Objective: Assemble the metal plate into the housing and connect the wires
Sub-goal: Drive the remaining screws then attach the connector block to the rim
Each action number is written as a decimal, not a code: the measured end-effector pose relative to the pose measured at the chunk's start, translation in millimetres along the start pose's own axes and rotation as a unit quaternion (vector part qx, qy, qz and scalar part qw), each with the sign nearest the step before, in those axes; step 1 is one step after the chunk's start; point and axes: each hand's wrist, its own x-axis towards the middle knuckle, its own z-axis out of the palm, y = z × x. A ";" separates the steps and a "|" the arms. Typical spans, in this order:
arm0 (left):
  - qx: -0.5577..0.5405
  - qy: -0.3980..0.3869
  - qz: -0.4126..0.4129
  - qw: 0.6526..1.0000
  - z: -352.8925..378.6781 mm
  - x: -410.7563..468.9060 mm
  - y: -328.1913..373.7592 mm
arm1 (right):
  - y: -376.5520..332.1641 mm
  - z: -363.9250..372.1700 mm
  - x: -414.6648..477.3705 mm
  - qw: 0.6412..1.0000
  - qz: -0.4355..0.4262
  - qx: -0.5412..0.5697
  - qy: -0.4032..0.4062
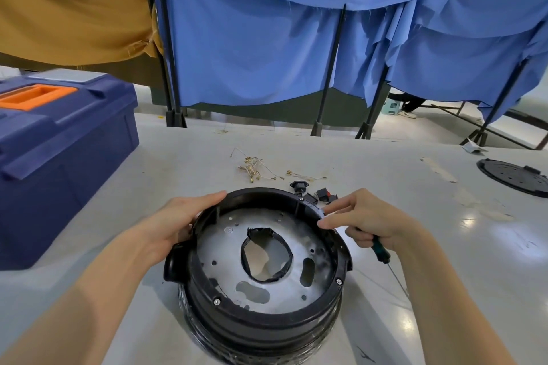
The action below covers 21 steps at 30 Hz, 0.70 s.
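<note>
Sitting near-centre on the grey tabletop (pixel 148 175), the black round housing (pixel 267 326) is carrying the metal plate (pixel 284 302) inside its rim, flat, with the plate's big middle hole edged in black tape (pixel 289 258). Screw heads are showing on the rim, one at the near left (pixel 216 301).

The left hand (pixel 178 216) is resting against the housing's far-left rim, its grip spread, fingers stretched along the edge. The right hand (pixel 370 216) is touching the far-right rim with a fingertip while the rest of its grip is curling round a screwdriver (pixel 381 250) with a dark green handle, shaft pointing down toward the person.

Just beyond the housing, small black connector parts (pixel 299 185) are lying, one with a red switch (pixel 324 194). Farther back, loose wires (pixel 255 169) with brass terminals are lying in a tangle, apart from the housing.

A blue toolbox (pixel 59 157) with an orange handle is standing at the left. A black round lid (pixel 513 178) is lying at the far right edge. Blue curtains (pixel 267 38) and a tan cloth (pixel 74 9) are hanging behind.
</note>
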 end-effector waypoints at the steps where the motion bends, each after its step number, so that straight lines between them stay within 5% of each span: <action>1: -0.005 -0.007 0.004 1.000 -0.3 0.7 -1.2 | -0.3 1.7 1.8 1.000 -0.002 0.002 0.006; 8: -0.051 0.006 0.032 0.998 4.7 0.2 -11.7 | -4.6 14.7 11.3 0.999 -0.007 0.031 0.035; 15: 0.010 0.091 0.099 0.991 5.7 9.0 -5.8 | -7.6 28.4 21.6 0.994 -0.020 0.074 0.073; 21: 0.036 0.077 0.129 0.988 0.1 13.3 -6.0 | -12.8 13.0 21.2 0.972 -0.032 0.177 0.153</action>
